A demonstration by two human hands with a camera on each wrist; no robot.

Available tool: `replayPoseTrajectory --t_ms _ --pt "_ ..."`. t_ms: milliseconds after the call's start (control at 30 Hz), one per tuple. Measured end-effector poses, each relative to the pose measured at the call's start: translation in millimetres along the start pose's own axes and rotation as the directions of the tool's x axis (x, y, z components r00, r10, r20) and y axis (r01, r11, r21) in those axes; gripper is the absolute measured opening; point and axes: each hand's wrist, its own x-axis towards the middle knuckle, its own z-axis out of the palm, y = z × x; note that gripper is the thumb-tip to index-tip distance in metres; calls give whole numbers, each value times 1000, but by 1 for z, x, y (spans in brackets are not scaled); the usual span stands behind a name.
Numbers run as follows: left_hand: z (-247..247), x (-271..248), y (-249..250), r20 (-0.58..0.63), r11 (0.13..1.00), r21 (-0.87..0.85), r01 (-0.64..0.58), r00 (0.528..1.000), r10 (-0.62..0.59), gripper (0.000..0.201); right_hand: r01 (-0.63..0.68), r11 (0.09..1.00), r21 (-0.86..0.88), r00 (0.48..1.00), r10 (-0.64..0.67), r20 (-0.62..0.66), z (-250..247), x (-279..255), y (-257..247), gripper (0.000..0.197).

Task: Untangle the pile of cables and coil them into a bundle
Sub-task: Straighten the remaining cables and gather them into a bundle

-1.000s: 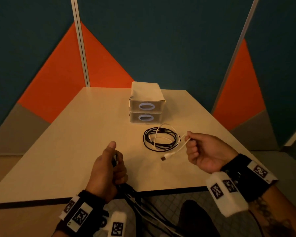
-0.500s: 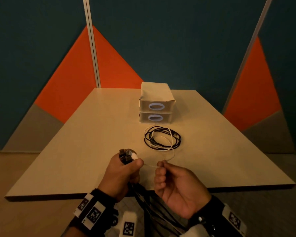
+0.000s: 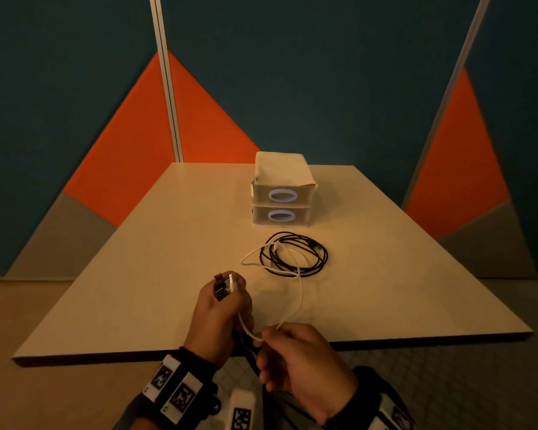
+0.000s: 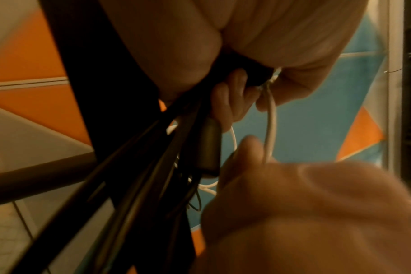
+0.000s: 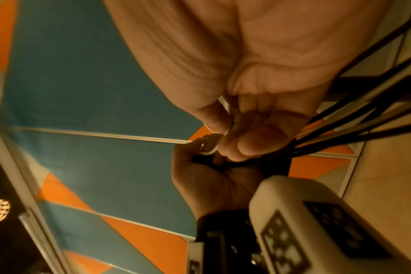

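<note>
My left hand [image 3: 222,308] grips a bunch of cable ends above the table's near edge, with black plugs and a white plug [image 3: 232,283] sticking up from the fist. Several black cables [image 4: 134,178] hang down from it below the table. My right hand [image 3: 292,355] pinches the white cable [image 3: 299,297] just right of the left hand. That white cable runs from the left fist through my right fingers and back up to a black cable coil [image 3: 294,254] lying on the table, where it loops over the coil.
Two stacked small drawers with oval handles [image 3: 281,197] stand behind the coil, mid-table. The beige table [image 3: 156,262] has its near edge right at my hands. Blue and orange partition panels enclose the table on three sides.
My right hand carried the white cable's end to the left fist, which now holds its plug. The right hand then slid down the cable toward me, leaving a loop between the hands.
</note>
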Motion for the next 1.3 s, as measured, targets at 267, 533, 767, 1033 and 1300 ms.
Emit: replayPoseTrajectory --t_ms 267,533,767,1033,1300 --pt "3 -9 9 -44 972 -232 40 998 -52 27 202 566 -799 876 -470 -112 -20 -31 -6 28" --pt "25 -22 39 -50 945 -326 34 997 -53 34 458 141 -878 858 -330 394 -32 -4 -43 17" --pt "33 -23 63 -125 948 -297 111 980 -153 65 533 437 -724 840 -373 394 -21 -15 -34 23" --pt "38 -24 66 -139 954 -270 134 974 -177 60 565 483 -669 816 -445 368 -6 -9 -15 40" --pt "31 -25 66 -96 957 -272 102 987 -132 24 566 414 -713 821 -365 440 -14 -8 -25 40"
